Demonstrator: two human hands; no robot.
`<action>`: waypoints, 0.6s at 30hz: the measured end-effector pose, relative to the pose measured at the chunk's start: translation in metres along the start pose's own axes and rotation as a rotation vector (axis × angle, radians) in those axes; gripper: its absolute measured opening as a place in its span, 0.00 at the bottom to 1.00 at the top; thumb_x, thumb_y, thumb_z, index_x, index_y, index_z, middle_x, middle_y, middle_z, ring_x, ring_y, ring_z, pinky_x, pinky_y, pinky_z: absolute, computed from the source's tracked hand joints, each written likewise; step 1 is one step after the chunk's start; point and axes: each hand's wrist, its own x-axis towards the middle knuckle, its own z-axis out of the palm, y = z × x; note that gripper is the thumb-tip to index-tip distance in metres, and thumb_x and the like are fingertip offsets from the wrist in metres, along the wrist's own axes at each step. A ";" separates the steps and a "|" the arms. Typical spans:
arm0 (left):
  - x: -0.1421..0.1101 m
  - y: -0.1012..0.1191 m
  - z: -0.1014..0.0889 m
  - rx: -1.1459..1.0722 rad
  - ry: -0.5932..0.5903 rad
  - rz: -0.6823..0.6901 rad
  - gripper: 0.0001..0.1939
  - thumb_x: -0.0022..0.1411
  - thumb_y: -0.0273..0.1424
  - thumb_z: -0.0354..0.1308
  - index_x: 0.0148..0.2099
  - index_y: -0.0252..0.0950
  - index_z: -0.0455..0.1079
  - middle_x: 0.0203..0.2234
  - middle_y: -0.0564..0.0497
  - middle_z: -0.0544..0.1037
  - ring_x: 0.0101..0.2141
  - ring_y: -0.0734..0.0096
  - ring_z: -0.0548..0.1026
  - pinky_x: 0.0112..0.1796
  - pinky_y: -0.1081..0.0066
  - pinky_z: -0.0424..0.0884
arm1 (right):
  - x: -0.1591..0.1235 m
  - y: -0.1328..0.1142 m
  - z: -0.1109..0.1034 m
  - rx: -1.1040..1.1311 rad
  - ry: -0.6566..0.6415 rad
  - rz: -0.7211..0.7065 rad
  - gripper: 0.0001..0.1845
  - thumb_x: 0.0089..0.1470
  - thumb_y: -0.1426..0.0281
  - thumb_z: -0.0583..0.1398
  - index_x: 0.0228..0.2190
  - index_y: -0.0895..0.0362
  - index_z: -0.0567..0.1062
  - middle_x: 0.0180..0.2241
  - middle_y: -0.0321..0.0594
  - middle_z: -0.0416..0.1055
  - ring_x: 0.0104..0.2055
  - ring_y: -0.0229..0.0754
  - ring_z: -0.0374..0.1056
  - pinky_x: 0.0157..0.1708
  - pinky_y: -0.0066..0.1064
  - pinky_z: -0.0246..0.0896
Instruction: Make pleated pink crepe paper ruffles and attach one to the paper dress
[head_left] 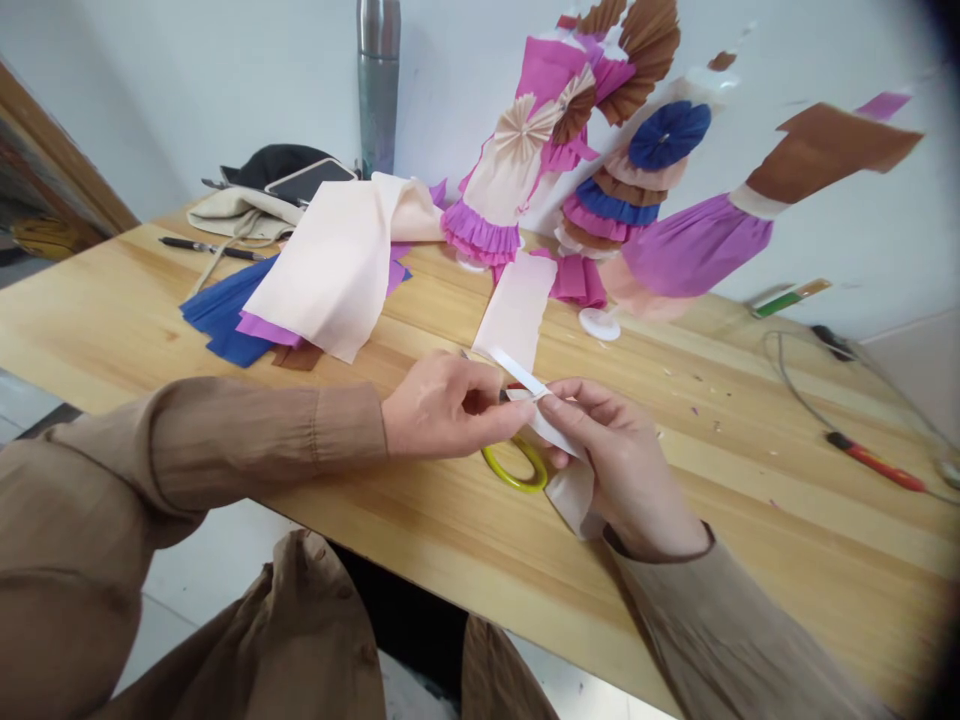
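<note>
Both hands meet over the wooden table [420, 505]. My right hand [630, 460] is closed on a pale pink paper strip [576, 492], whose lower end curls down below the fingers. My left hand [454, 405] pinches at the strip's upper end, fingertips close to my right thumb. A narrow white band [516, 370] sticks up from between the fingers, slanting to the upper left; whether it is tape or folded paper I cannot tell. Scissors with a yellow handle [516, 482] lie under the hands, blades mostly hidden. Just beyond lies a pale pink paper piece [517, 300].
Behind stand miniature paper dresses [487, 190], [694, 240] on stands. At the left, cream paper [330, 260] covers blue paper [232, 300], near a pen [210, 247] and a pouch [244, 212]. A bottle [379, 90] stands behind. A red-handled tool [877, 465] with a cord lies right.
</note>
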 end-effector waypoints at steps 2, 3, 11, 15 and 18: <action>0.000 0.001 -0.004 0.111 0.124 0.168 0.14 0.62 0.37 0.55 0.28 0.33 0.68 0.23 0.53 0.73 0.24 0.79 0.65 0.26 0.77 0.61 | -0.001 -0.001 0.000 -0.081 -0.011 -0.045 0.20 0.40 0.57 0.73 0.26 0.57 0.74 0.15 0.31 0.67 0.14 0.30 0.57 0.14 0.22 0.53; 0.002 0.000 -0.005 0.153 0.131 0.223 0.11 0.62 0.36 0.55 0.34 0.33 0.72 0.30 0.50 0.78 0.27 0.78 0.69 0.28 0.76 0.63 | -0.001 -0.002 0.001 -0.124 -0.019 -0.066 0.19 0.41 0.57 0.72 0.26 0.57 0.74 0.15 0.31 0.66 0.15 0.30 0.57 0.14 0.23 0.53; 0.011 -0.001 -0.002 0.383 -0.294 -0.011 0.12 0.66 0.32 0.57 0.37 0.31 0.80 0.25 0.50 0.79 0.25 0.76 0.70 0.30 0.73 0.61 | -0.001 0.007 0.002 -0.354 -0.039 -0.273 0.12 0.47 0.61 0.66 0.31 0.57 0.76 0.20 0.34 0.72 0.18 0.33 0.61 0.18 0.27 0.58; 0.010 0.002 -0.003 0.516 -0.273 -0.047 0.12 0.67 0.36 0.57 0.40 0.37 0.82 0.28 0.50 0.80 0.30 0.70 0.72 0.32 0.71 0.61 | -0.001 0.016 -0.001 -0.592 0.044 -0.417 0.13 0.51 0.62 0.64 0.37 0.57 0.78 0.29 0.41 0.78 0.24 0.39 0.69 0.25 0.32 0.64; 0.009 -0.001 -0.003 0.558 -0.240 0.019 0.14 0.67 0.38 0.57 0.35 0.38 0.81 0.31 0.48 0.81 0.36 0.67 0.72 0.39 0.68 0.65 | -0.004 0.017 -0.002 -0.777 0.113 -0.523 0.16 0.54 0.63 0.62 0.43 0.58 0.77 0.22 0.35 0.74 0.20 0.36 0.63 0.24 0.31 0.60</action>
